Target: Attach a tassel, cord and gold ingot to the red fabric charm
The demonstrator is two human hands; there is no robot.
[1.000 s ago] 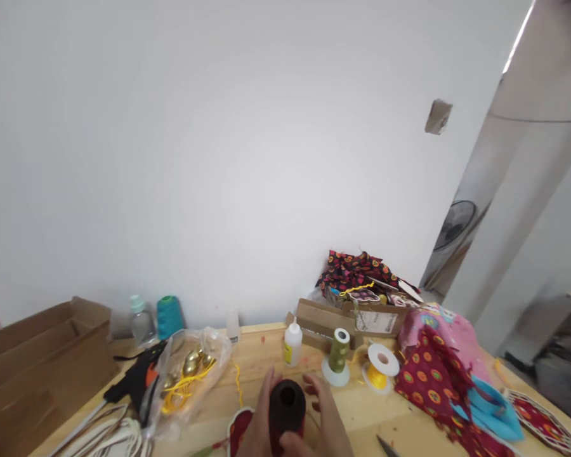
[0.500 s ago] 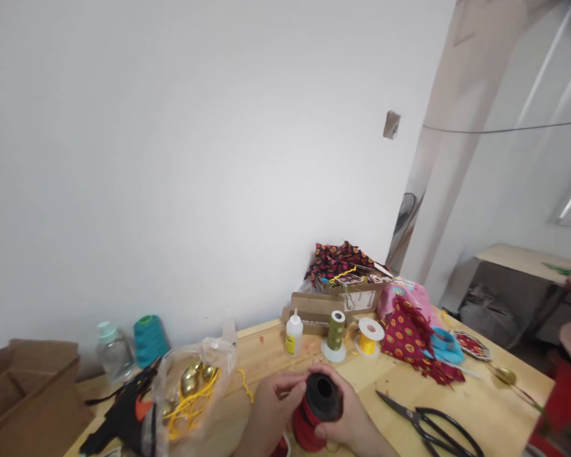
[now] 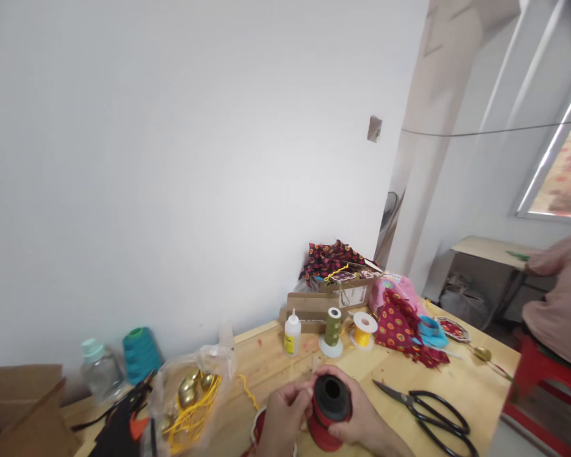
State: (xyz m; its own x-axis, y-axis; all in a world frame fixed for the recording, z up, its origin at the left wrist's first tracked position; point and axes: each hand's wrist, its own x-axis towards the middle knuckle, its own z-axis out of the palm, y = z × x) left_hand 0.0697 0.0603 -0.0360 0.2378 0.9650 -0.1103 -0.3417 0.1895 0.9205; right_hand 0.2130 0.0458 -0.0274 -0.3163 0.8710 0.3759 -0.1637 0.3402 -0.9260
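A red spool of cord with a black core sits low in the view, over the wooden table. My right hand wraps around its right side and grips it. My left hand is at its left edge, with fingertips pinched on the red cord there. Black scissors lie on the table just right of my hands.
Behind my hands stand a glue bottle, an olive thread spool and a yellow cord reel. Patterned fabric and cardboard boxes lie farther back. A plastic bag of gold bells, glue gun, teal spool. Another person sits at right.
The view has swung to the right and the spool now sits a little higher in my hands. My left fingers have closed on the spool's left edge. A seated person came into view.
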